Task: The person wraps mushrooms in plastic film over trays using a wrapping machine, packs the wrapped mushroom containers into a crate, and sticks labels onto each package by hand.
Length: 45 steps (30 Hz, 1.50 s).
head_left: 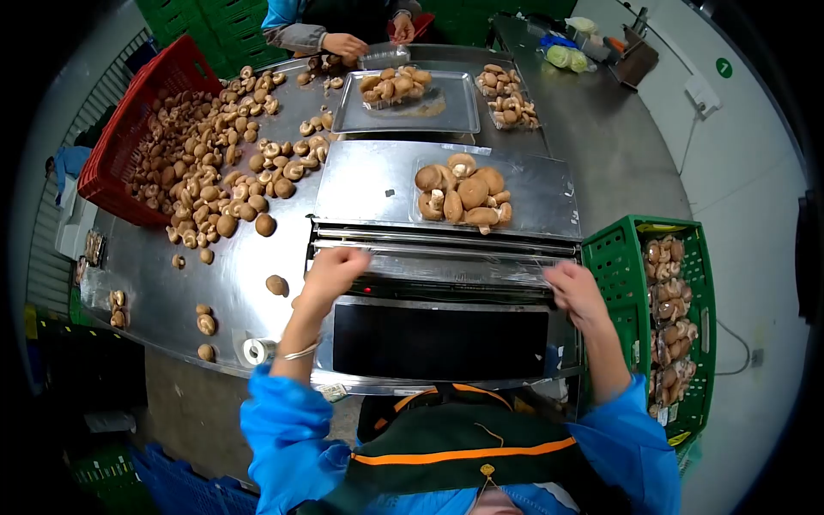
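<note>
Clear plastic film [463,271] stretches across the rollers of a wrapping machine [446,235]. At its left end my left hand [335,273] is closed in a pinch on the film, and my right hand [575,292] grips the other end. Just beyond the film, a clear tray of shiitake mushrooms [468,190] rests on the machine's metal top. Nearer to me, between my forearms, lies the machine's black plate [439,342].
A tipped red crate [120,163] spills loose mushrooms [206,172] over the left side. At right stands a green crate [631,227] with packed trays. A metal tray [408,120] holds another pack. Across the table, a co-worker's hands [345,45] handle a clear tray.
</note>
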Available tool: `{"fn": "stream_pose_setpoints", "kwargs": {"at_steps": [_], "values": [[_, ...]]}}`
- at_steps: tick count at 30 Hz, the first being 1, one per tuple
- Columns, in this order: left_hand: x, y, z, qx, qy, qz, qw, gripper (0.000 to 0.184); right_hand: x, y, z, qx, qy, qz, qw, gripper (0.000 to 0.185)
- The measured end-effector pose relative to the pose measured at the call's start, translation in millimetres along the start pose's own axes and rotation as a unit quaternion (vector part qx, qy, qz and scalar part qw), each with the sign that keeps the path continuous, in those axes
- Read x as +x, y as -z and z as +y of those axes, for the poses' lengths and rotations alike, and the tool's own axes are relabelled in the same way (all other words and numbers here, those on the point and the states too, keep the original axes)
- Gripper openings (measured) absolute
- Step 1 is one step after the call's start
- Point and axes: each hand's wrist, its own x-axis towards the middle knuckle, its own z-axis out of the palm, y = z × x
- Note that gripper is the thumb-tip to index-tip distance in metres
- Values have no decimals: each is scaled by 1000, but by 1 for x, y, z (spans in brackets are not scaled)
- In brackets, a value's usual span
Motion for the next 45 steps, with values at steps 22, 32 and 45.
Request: {"fn": "stream_pose_setpoints", "kwargs": {"at_steps": [22,32,45], "values": [[186,-37,48,-3,-100,-313,945,37,185,-41,-78,-216,189,-190,939,40],[76,-14,82,-69,-53,-369,925,63,108,-19,-75,-50,-62,-266,961,66],[-50,-24,-99,-257,140,-307,905,35,-35,-38,35,-117,-105,-213,964,62]]}}
